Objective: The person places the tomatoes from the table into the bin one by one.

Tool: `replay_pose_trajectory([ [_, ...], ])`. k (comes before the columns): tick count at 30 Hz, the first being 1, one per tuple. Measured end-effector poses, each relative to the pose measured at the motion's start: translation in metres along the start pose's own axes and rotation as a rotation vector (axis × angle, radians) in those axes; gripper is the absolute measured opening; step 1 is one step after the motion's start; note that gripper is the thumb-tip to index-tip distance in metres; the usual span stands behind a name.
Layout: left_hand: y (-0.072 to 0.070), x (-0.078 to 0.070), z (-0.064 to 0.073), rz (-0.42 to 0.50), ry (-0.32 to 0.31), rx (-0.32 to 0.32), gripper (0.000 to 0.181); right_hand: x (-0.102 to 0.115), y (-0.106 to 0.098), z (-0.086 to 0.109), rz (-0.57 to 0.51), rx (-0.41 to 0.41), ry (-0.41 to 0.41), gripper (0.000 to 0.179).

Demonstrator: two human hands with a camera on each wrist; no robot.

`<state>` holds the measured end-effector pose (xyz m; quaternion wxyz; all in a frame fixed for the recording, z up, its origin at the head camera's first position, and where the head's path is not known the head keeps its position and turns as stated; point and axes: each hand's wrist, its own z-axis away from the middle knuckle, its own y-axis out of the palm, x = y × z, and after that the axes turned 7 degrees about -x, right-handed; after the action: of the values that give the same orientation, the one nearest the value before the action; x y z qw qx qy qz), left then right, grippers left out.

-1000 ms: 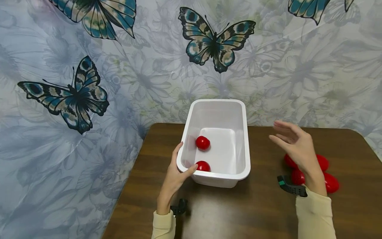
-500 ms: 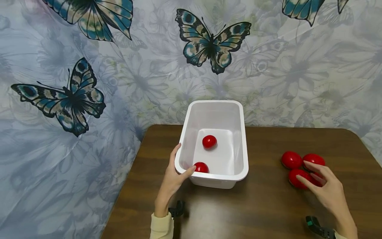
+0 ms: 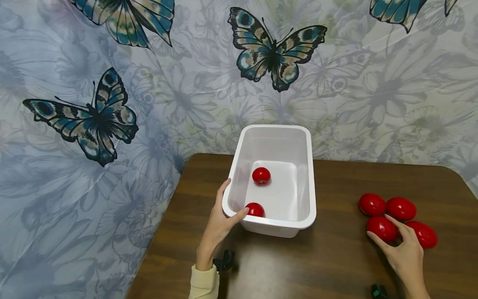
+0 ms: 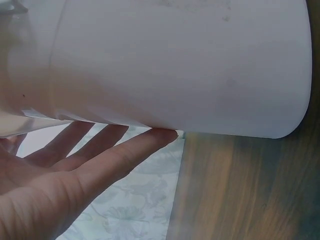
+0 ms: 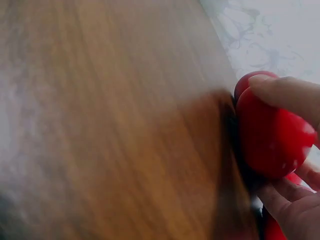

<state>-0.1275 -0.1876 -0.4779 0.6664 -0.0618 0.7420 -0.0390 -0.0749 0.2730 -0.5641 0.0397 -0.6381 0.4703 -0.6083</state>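
My left hand [image 3: 216, 226] holds the white plastic bin [image 3: 309, 178] at its near left corner, thumb over the rim and fingers along the outer side wall. In the left wrist view the fingers [image 4: 125, 155] press against the bin's wall [image 4: 175, 70]. Inside the bin lie two tomatoes, one mid-floor [image 3: 261, 176] and one near the front wall [image 3: 255, 209]. At the right, my right hand [image 3: 407, 253] grips a tomato [image 3: 382, 229] between thumb and fingers. The right wrist view shows this tomato [image 5: 270, 135] large, with the thumb on it.
Around the gripped tomato lie other tomatoes: one behind it [image 3: 371, 204], one behind and right [image 3: 401, 208], and one to its right [image 3: 423, 234]. The brown wooden table [image 3: 298, 265] backs onto a wall covering [image 3: 186, 104] printed with butterflies.
My right hand has gone from above the tomatoes to the near side of the group and taken hold of one. The tomato mid-floor in the bin has rolled slightly right. My left hand stays put.
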Motion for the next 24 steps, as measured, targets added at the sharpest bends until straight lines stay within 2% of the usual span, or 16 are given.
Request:
replay_pose_trajectory([
  [7, -0.002, 0.000, 0.002, 0.007, 0.018, 0.006, 0.094, 0.001, 0.000, 0.001, -0.002, 0.006, 0.021, 0.069],
  [12, 0.000, -0.002, 0.002, 0.004, 0.006, 0.000, 0.094, 0.002, -0.002, -0.001, -0.020, 0.000, 0.051, 0.068],
  [19, 0.001, -0.003, 0.002, -0.005, -0.004, 0.001, 0.094, 0.013, -0.011, -0.005, -0.101, 0.005, 0.149, 0.068],
  [24, 0.000, -0.004, 0.002, -0.015, -0.004, -0.003, 0.094, 0.034, -0.028, -0.017, -0.152, -0.019, 0.236, 0.070],
])
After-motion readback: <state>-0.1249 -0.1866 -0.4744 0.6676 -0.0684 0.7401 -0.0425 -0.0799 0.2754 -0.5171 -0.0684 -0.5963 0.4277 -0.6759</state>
